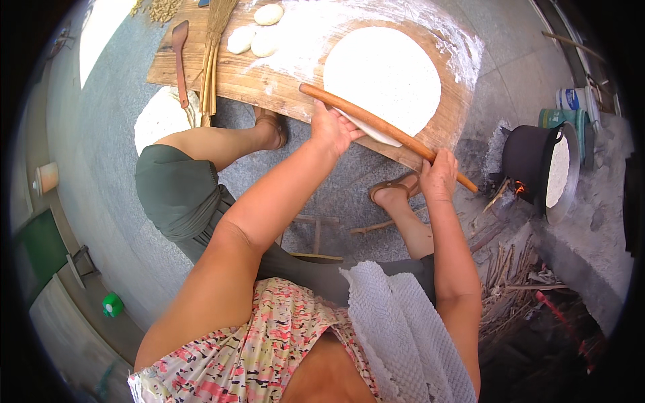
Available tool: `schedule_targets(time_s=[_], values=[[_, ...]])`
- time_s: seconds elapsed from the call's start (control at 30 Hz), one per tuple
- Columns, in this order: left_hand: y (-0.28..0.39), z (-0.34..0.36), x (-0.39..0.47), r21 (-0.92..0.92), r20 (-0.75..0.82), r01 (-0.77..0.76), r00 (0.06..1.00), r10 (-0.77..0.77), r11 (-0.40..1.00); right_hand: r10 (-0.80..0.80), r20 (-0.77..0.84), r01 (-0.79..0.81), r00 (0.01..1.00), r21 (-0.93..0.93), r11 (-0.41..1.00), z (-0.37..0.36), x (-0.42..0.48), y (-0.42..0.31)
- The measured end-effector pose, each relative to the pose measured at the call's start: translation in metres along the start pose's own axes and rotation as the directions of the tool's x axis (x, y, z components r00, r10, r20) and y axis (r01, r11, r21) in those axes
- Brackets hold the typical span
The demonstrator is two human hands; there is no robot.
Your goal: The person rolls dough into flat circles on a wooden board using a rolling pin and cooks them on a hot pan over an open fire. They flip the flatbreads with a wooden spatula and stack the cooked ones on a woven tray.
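A large round sheet of rolled dough [380,75] lies on the floured wooden board [237,75]. A long wooden rolling pin [378,123] slants across the sheet's near edge. My left hand [335,126] is below the pin's left part, palm up, with its fingers at the dough edge that hangs over the board; whether they grip it cannot be told. My right hand [441,174] is closed around the pin near its right end. Three dough balls [269,14] sit at the board's back left, near a straw brush [215,45] and a wooden spatula [180,60].
On the right, a black pot [529,156] with a flatbread [558,171] on its metal top stands over a small fire [520,187]. Sticks [506,282] lie below it. Stacked flatbreads [164,118] rest at the left, beyond my knee. A stick [375,227] lies near my foot.
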State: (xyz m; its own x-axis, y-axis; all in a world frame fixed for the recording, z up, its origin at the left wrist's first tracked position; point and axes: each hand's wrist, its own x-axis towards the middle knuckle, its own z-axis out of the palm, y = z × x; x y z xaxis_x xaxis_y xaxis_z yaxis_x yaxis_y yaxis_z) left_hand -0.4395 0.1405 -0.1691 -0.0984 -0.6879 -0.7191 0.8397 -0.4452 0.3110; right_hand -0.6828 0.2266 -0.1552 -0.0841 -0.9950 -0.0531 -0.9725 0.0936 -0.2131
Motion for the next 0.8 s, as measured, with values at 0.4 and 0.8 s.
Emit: schedule_targets(time_s=[0.4,0.8], values=[[-0.023,0.102,0.022,0.464,0.885,-0.885,0.465,-0.024,-0.029,0.213,-0.040,-0.203,0.976,0.178,0.963,0.012,0.002,0.009],[0.119,0.133,0.081,-0.057,0.780,-0.329,0.574,-0.248,-0.943,0.059,-0.012,-0.052,0.998,0.314,0.948,-0.038,0.099,0.032]])
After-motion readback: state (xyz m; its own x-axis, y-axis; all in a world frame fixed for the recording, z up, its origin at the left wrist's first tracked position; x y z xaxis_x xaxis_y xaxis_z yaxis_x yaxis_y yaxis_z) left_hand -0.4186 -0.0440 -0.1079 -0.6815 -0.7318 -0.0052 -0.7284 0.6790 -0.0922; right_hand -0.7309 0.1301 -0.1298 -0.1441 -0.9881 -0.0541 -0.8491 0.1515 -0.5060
